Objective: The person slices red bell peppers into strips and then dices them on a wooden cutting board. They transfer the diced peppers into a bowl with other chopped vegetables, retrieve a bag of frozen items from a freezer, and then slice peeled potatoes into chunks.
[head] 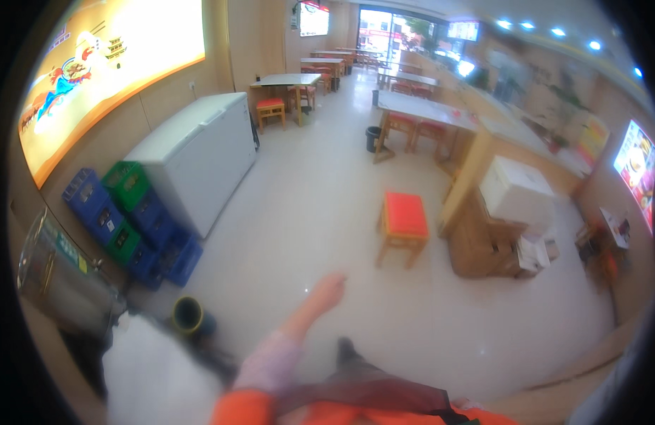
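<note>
My left hand (328, 291) reaches forward over the pale tiled floor (306, 212), blurred. Its fingers look curled, and I make out nothing held in them. A pale sleeve cover and an orange sleeve clothe this arm. My right hand is out of view. Ahead and to the right of the left hand stands a wooden stool (407, 215) with a red seat, apart from it. Below the hand, a dark shoe (346, 349) and a dark reddish apron (364, 393) show.
On the left are a white chest freezer (200, 154), stacked blue and green bottle crates (131, 218), a metal drum with a tap (67, 276), a bin (188, 314) and a white covering (157, 372). On the right, a white box (518, 186) tops cardboard boxes (476, 244). Dining tables (423, 109) stand beyond.
</note>
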`<state>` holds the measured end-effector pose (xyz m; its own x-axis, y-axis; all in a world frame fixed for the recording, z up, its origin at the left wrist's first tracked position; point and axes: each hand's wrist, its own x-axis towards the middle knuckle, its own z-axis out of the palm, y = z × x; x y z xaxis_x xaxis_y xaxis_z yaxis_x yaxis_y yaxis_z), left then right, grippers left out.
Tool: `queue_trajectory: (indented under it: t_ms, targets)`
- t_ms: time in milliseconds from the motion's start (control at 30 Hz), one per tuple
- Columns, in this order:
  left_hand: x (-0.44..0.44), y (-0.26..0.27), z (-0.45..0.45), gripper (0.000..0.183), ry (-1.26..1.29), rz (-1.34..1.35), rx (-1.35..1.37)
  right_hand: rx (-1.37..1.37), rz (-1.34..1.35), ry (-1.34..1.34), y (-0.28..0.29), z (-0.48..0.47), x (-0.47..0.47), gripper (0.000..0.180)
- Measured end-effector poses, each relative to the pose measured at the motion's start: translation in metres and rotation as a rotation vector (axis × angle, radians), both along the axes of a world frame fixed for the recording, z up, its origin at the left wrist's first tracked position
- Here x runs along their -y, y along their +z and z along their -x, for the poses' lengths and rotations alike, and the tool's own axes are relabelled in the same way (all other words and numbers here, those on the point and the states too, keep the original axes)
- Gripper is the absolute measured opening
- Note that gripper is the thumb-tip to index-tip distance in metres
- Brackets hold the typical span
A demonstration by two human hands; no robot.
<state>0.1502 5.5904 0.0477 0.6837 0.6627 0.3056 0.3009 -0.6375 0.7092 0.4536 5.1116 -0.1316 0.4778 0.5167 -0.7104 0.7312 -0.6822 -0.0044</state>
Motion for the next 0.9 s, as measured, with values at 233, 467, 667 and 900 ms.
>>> queue_trajectory:
  t_ms: [233,467,667,900]
  targets:
    - [-0.126,-0.117,0.164,0.032,0.059,0.297,-0.861,0.145,-0.503,0.380,0.003,-0.051,-0.498,0.021]
    - [-0.240,-0.133,0.287,0.030,0.701,0.678,-0.582,-0.439,-0.800,0.283,0.137,0.046,-0.909,0.032]
    - [-0.564,-0.156,0.283,0.034,0.851,0.435,-0.540,-0.337,-0.469,0.638,-0.030,-0.045,-0.951,0.028]
    - [-0.929,-0.023,0.179,0.035,0.594,-0.037,-0.277,-0.108,0.094,0.248,-0.062,-0.138,-1.019,0.026]
